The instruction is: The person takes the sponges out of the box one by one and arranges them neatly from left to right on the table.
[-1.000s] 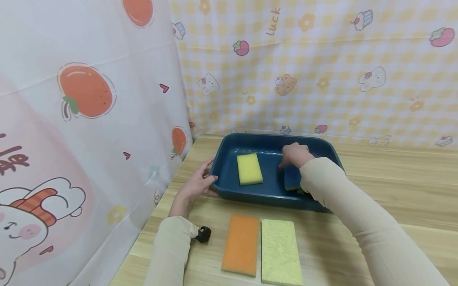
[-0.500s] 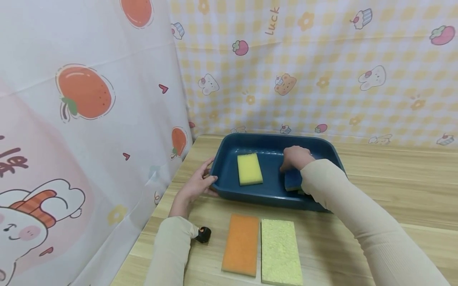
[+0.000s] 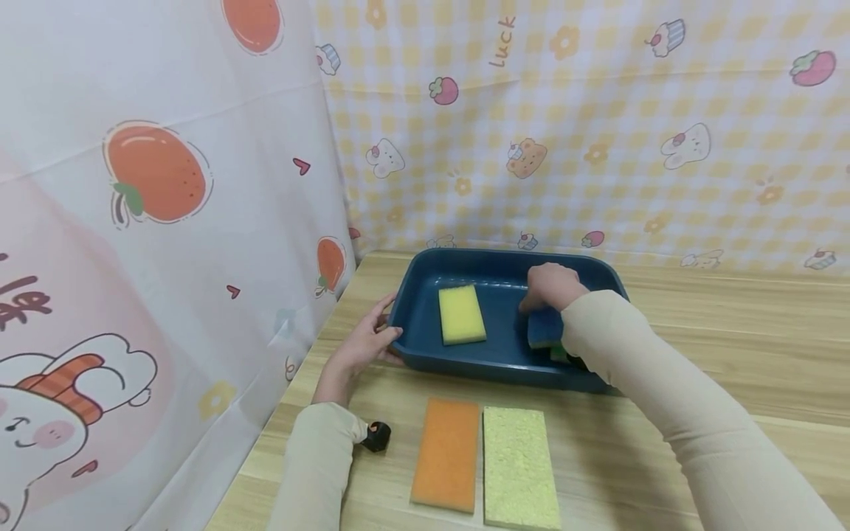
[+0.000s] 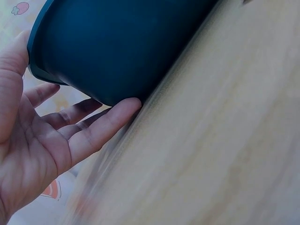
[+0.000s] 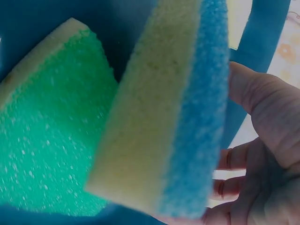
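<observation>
A person's right hand point(image 3: 553, 286) pinches a blue-topped sponge point(image 3: 544, 330) inside a glossy, round-cornered tray point(image 3: 478, 364), while the left hand point(image 3: 361, 342), fingers spread apart, braces its end; a light, even pinch and a steady tray should serve best, as the foam looks easily squashed. Just beside it shows a grainy green-faced sponge point(image 5: 51, 136); farther along lies a rectangular yellow sponge point(image 3: 461, 315). Outside, a flat orange slab point(image 3: 446, 455) and a pitted pale-yellow slab point(image 3: 521, 468) lie on the wood-grained tabletop point(image 3: 730, 321).

Checked cloth point(image 3: 584, 110) reads "luck" point(image 3: 502, 42); lettering point(image 3: 29, 301) on white cloth point(image 3: 179, 265) seems illegible.
</observation>
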{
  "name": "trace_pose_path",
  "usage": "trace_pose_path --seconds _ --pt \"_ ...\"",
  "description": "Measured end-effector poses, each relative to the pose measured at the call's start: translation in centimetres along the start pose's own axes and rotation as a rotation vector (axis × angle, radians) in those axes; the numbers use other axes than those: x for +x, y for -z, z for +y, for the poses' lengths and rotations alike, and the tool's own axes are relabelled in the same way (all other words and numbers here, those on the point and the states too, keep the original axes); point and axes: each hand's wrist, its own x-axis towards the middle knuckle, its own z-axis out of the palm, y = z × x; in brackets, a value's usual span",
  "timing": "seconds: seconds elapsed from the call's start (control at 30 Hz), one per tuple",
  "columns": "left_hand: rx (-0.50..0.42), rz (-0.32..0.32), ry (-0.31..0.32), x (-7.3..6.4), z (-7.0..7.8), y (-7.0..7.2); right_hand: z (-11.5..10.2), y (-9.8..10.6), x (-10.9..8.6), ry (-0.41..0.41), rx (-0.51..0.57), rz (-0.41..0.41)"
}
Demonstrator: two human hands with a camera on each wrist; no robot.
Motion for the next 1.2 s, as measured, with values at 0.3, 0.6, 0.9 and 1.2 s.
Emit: trace_pose_path --seconds 0.3,0.6,0.9,1.2 --pt "0.007 0.009 -0.015 0.1 -0.6 0.1 0.4 1.2 -0.8 -0.031 0.019 0.010" --pt "0.023 0.024 -0.007 -0.1 -0.6 0.1 0.6 1.7 -1.7 -0.013 0.027 0.007" --pt "0.014 0.026 0.001 -0.2 -0.6 -0.1 0.6 1.8 -2.1 -0.005 0.018 -0.006" --pt "0.015 0.007 -0.014 -0.2 -0.4 -0.1 0.8 2.1 -3.6 -0.042 0.068 -0.038"
